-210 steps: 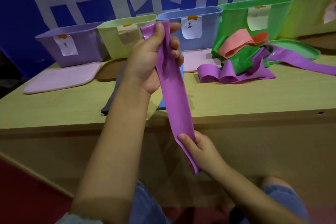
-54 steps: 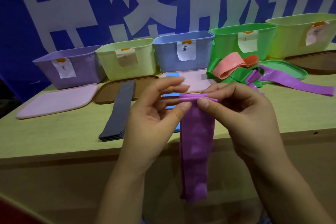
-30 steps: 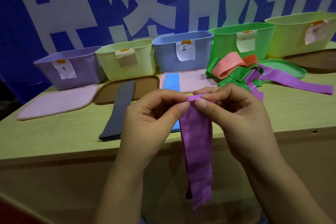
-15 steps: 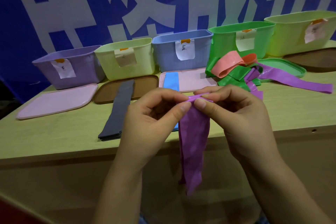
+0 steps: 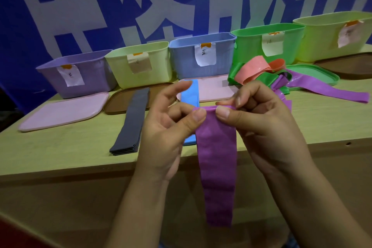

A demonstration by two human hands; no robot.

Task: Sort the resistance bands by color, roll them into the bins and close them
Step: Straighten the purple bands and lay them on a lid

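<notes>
A purple resistance band [image 5: 216,159] hangs down in front of the table edge. My left hand [image 5: 167,133] and my right hand [image 5: 259,125] both pinch its top end, which is curled over into a small roll between thumbs and forefingers. Behind them stands a row of labelled open bins: purple bin [image 5: 90,80], pale green bin [image 5: 157,56], blue bin [image 5: 183,58], green bin [image 5: 249,46], yellow-green bin [image 5: 322,34]. A tangle of green, salmon and purple bands [image 5: 259,74] lies at the right, with one purple band [image 5: 330,90] trailing out.
Lids lie flat before the bins: pink lid [image 5: 60,110], brown lid [image 5: 120,100], pink lid [image 5: 213,88], green lid [image 5: 314,72], brown lid [image 5: 350,64]. A dark grey band stack [image 5: 132,121] and a blue band [image 5: 190,94] lie on the wooden table [image 5: 50,151].
Over the last seconds both hands came together at the band's top end and began curling it over; the hanging tail swings slightly. The view has shifted little.
</notes>
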